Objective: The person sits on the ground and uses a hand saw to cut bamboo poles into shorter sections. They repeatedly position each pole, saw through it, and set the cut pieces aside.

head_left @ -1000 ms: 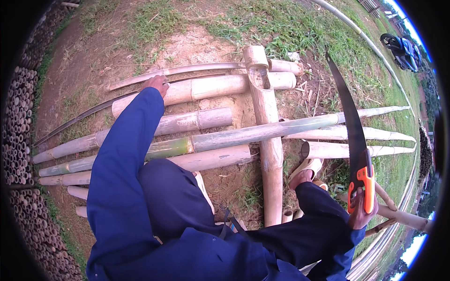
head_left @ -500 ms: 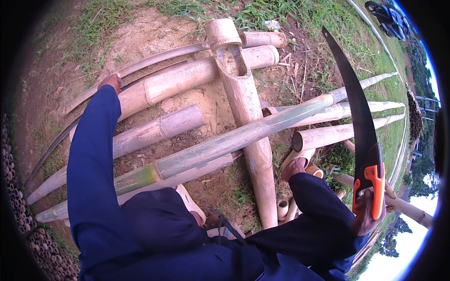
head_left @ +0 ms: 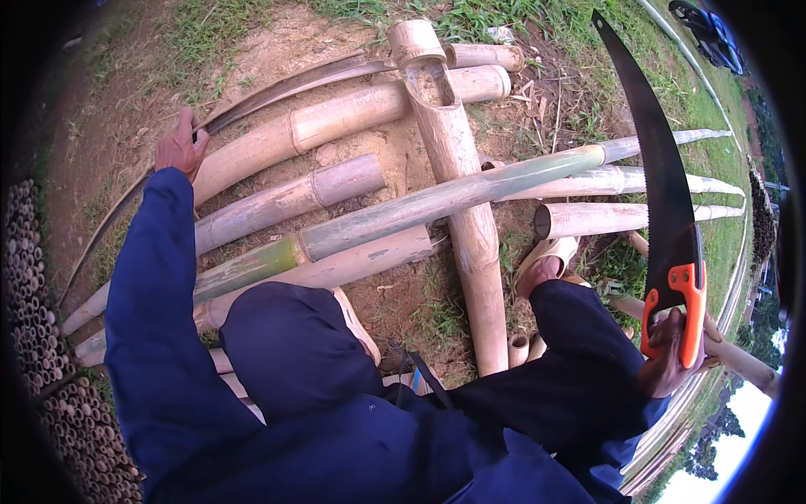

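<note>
My right hand (head_left: pixel 667 357) is closed round the orange and black handle of a curved pruning saw (head_left: pixel 663 168). Its long dark blade points up and away, teeth facing left. At the far left, my left hand (head_left: pixel 180 146) grips a long, thin split bamboo strip (head_left: pixel 277 91) between thumb and fingers; part of the strip is hidden behind the hand. Beside that hand lies a thick bamboo pole (head_left: pixel 336 118). Its right part passes behind an upright-looking notched bamboo post (head_left: pixel 441 134) with a cut-out near its far end.
A long greenish bamboo pole (head_left: pixel 420 202) crosses over the notched post in front of my legs. Shorter bamboo lengths (head_left: pixel 294 202) lie around it. Stacked bamboo tubes (head_left: pixel 75 437) fill the left edge. A blue motorbike (head_left: pixel 714 42) stands far right, beyond grass.
My left hand has shifted its hold on the strip, its fingers now pointing up, and the strip has tilted. The view has moved slightly; the saw stays in my right hand.
</note>
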`<state>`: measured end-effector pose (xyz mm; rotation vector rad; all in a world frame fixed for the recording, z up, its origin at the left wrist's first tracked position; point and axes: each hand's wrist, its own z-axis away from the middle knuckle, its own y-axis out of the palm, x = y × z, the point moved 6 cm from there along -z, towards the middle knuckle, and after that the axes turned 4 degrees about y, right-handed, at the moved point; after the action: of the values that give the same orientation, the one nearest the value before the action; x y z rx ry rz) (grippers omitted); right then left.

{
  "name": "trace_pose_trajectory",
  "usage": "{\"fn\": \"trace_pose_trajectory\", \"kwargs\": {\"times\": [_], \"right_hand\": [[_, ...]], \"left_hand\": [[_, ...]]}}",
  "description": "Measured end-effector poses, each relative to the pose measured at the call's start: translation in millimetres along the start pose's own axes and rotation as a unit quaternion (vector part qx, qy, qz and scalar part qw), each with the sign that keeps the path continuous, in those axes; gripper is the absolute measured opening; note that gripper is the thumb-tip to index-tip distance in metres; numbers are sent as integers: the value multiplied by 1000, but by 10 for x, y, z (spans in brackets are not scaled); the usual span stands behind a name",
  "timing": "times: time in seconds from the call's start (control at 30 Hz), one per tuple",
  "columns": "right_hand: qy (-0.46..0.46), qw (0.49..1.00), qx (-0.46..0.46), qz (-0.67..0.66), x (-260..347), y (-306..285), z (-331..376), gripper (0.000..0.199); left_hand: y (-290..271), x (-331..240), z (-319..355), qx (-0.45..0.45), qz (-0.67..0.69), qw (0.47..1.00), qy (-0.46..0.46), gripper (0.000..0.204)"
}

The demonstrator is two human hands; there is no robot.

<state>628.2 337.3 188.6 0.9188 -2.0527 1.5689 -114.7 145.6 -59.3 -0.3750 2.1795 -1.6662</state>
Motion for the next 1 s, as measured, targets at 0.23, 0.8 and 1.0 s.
{"fn": "trace_pose_trajectory", "kwargs": {"times": [0.23, 0.8, 1.0], "right_hand": [[22, 987, -91, -130, -152, -325, -58, 18], [-37, 985, -128, 105, -1836, -349, 2076, 33], [-12, 991, -20, 135, -2013, -132, 2381, 39]], "left_hand": [[-745, -792, 1176, 51, 59, 989, 122, 43], [-1761, -1489, 1387, -109, -97, 966, 214, 54], [-1882, -2085, 1267, -121, -62, 958, 252, 53]]}}
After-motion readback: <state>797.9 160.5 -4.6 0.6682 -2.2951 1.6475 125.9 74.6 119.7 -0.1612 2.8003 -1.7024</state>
